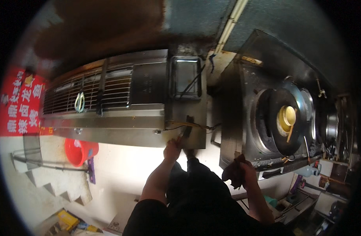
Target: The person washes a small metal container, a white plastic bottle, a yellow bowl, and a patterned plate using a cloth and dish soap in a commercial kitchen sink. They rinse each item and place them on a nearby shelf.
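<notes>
My left hand (172,150) is at the front edge of the stainless steel counter (195,107). Its fingers close around the near end of a dark, flat tool (187,129), blurred and partly covered by the hand, so its exact kind is unclear. Beside that tool a thin brown stick (176,123) lies across the metal, with a dark cord near it. On the other side, my right hand (249,174) grips a crumpled dark reddish-brown cloth (236,172) in front of the wok range (232,138), apart from its front edge.
A barbecue grill (145,116) with wire racks runs leftward, pale-handled tongs (79,101) on it. Behind the counter sits a metal tray (174,76) crossed by a dark utensil (192,82). A wok (295,138) holds a yellowish bowl (282,125). A red bucket (90,152) stands lower left.
</notes>
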`<state>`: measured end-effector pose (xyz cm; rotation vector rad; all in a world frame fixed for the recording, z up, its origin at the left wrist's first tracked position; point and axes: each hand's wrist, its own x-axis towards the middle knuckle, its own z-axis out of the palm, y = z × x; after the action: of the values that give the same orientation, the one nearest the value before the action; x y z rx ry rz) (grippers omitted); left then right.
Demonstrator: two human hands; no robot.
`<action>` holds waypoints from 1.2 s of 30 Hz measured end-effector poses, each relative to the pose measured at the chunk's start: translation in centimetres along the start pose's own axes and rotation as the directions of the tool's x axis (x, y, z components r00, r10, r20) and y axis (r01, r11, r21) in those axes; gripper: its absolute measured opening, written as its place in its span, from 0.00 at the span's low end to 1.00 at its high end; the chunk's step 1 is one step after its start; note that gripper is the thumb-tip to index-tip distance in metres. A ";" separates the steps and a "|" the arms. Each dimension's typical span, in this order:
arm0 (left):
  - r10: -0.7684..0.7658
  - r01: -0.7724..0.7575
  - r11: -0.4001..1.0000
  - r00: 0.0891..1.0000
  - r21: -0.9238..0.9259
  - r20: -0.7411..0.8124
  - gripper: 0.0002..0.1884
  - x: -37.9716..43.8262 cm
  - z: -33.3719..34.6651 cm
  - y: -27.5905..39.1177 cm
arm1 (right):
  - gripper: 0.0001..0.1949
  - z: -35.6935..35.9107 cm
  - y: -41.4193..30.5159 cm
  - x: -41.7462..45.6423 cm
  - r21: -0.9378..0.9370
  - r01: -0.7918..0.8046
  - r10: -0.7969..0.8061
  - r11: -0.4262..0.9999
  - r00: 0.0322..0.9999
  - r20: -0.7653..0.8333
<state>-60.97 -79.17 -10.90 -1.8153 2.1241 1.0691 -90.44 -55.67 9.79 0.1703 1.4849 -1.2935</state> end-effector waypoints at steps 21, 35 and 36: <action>0.118 0.087 0.303 0.985 -0.949 0.128 0.10 -3.9 -12.2 8.7 | 0.18 7.6 0.3 -2.7 0.049 0.110 -0.101 0.993 0.981 -0.165; -0.236 0.195 0.341 0.965 -0.919 0.117 0.26 14.2 -9.9 17.9 | 0.13 4.1 2.3 -8.9 0.136 0.231 -0.224 0.963 0.973 -0.062; -0.072 0.132 0.317 0.991 -0.939 0.115 0.24 11.7 -11.2 17.0 | 0.13 4.5 2.3 -8.6 0.132 0.217 -0.210 0.967 0.976 -0.066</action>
<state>-75.81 -95.03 -1.93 -2.1453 1.2331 2.6789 -82.83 -53.78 15.96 0.1373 1.4876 -1.5782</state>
